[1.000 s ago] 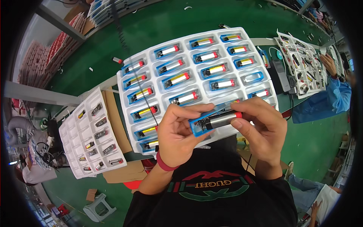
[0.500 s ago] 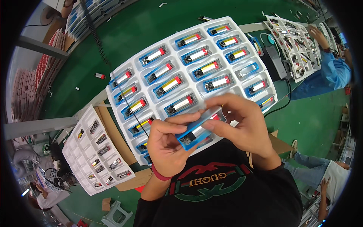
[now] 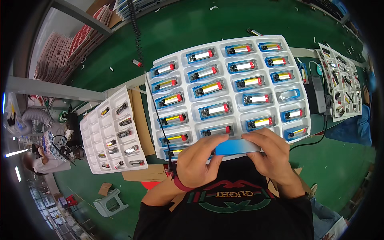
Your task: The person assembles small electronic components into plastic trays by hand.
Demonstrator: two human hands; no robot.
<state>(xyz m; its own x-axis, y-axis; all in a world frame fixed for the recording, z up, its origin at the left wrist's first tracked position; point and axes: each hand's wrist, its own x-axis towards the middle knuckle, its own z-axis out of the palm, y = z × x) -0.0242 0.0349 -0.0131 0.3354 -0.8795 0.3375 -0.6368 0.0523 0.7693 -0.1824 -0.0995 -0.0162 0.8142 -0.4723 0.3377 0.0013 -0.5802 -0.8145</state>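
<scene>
Between both hands is a flat, blue-to-clear plastic casing (image 3: 237,147), held lengthwise with its smooth blue face showing; its inside is hidden. My left hand (image 3: 197,163) pinches the blue end between thumb and fingers. Gripping the clear end is my right hand (image 3: 269,156). Just beyond them lies a white moulded tray (image 3: 220,43) with rows of compartments. Most hold similar casings with red-ended cylindrical batteries (image 3: 215,111), some silver-white, some yellow. One casing (image 3: 289,94) at the right of the tray has no battery in it.
A smaller white tray (image 3: 96,134) at left carries several small electronic parts. Another parts tray (image 3: 340,80) is at far right, beside a person's blue sleeve (image 3: 354,128). A black power adapter (image 3: 319,94) with a cable adjoins the big tray. A stool (image 3: 110,204) stands lower left.
The casing has been turned: earlier its clear side with a battery inside showed, now its blue face. Both hands have lined up at its ends. The whole view has shifted, moving the trays rightward and down.
</scene>
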